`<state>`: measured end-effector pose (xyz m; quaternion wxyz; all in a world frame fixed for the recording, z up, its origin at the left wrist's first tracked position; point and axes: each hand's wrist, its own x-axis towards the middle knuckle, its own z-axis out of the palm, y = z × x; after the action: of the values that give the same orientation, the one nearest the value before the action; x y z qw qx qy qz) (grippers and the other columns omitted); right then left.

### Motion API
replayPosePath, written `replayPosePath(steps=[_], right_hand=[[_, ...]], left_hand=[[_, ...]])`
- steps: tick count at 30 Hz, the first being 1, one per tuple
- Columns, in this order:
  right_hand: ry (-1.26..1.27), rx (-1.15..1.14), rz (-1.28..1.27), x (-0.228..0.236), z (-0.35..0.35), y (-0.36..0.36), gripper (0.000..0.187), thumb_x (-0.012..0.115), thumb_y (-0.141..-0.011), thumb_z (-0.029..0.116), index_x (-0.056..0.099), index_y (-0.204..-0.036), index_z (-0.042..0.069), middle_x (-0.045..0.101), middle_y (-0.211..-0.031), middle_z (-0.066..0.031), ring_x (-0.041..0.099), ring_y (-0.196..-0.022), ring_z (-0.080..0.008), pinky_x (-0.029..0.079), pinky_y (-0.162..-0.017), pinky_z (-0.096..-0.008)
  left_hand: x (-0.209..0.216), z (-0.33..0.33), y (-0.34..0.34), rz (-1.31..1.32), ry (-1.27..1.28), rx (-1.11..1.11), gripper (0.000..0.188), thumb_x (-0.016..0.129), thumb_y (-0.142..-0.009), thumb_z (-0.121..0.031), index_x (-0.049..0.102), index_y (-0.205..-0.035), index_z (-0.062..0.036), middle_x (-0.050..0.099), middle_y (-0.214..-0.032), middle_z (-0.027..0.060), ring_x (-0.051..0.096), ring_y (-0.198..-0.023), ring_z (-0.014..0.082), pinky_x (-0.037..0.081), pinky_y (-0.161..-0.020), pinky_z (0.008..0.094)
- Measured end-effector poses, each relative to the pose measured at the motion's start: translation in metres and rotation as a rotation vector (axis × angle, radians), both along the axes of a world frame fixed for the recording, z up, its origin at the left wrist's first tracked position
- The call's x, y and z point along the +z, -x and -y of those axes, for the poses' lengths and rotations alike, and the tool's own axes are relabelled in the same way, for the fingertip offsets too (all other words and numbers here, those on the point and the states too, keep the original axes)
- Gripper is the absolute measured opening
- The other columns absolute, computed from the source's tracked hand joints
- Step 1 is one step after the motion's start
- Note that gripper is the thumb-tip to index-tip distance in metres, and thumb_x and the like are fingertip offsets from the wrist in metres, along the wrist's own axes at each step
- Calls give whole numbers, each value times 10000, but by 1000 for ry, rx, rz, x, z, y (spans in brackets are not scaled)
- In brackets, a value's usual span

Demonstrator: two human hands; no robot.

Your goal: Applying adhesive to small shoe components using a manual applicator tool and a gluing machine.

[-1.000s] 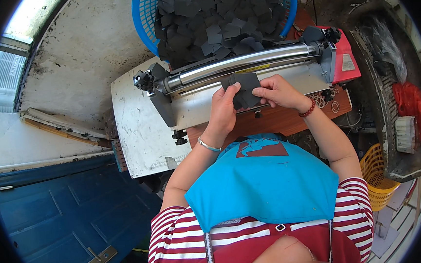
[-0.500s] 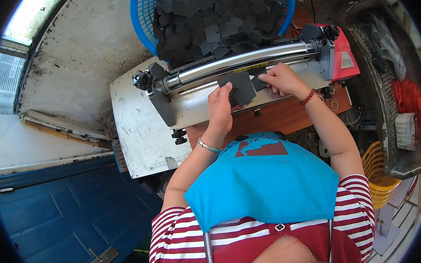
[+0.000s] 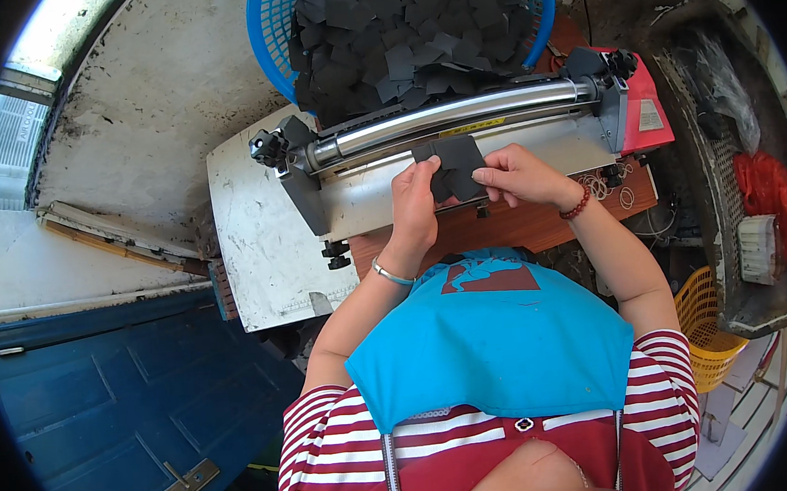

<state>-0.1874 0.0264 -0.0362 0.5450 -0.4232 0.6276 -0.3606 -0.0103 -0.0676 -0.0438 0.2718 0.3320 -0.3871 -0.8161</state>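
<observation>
Several thin black square pieces (image 3: pixel 462 154) overlap between my hands, above the front of a roller machine (image 3: pixel 381 196). My left hand (image 3: pixel 415 209) is closed on their left side, thumb on top. At their right edge, my right hand (image 3: pixel 527 176) pinches the squares between thumb and fingers. A long shiny metal roller (image 3: pixel 457 113) runs across the machine just beyond both hands. How many squares are in the grip, and the fingers beneath them, are hidden.
Behind the machine, a blue basket (image 3: pixel 268 58) is heaped with black squares (image 3: pixel 397 35). The machine has a red end cover (image 3: pixel 644 114). A white board (image 3: pixel 261 246) lies left, a brown wooden tabletop (image 3: pixel 502 238) in front. A yellow basket (image 3: pixel 705 333) stands low right.
My right hand has come left to the squares' right edge. The dark piece it held apart now lies against the others. My left hand has barely moved.
</observation>
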Motion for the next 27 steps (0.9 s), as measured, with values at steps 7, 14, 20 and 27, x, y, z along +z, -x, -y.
replayPosePath(steps=[7,14,20,27], right_hand=[[-59,26,-14,6,-4,19,374,559,-949,302,624,-712,21,604,-587,-31,495,-399,-71,394,-370,-215],[-158,-145,-252,-1,9,29,429,588,-923,336,626,-663,-4,568,-520,-43,487,-368,-101,390,-356,-240],[156,-95,-248,-4,8,3,412,595,-938,348,600,-681,26,549,-553,-5,497,-438,-54,374,-389,-201],[-8,-47,-128,8,-2,15,372,600,-931,299,612,-664,40,580,-542,-25,508,-401,-79,382,-371,-213]], left_hand=[[-8,4,-8,-4,82,-19,188,526,-952,-176,631,-972,-21,680,-869,72,658,-713,132,547,-549,261],[-11,5,-6,55,236,24,207,537,-952,-180,649,-926,-8,675,-810,52,640,-651,108,532,-510,254],[-6,0,1,52,208,18,233,510,-966,-180,669,-952,-11,655,-796,24,582,-616,64,487,-484,227],[-8,1,-8,44,158,9,224,513,-951,-182,675,-956,-27,666,-800,29,608,-625,76,498,-476,212]])
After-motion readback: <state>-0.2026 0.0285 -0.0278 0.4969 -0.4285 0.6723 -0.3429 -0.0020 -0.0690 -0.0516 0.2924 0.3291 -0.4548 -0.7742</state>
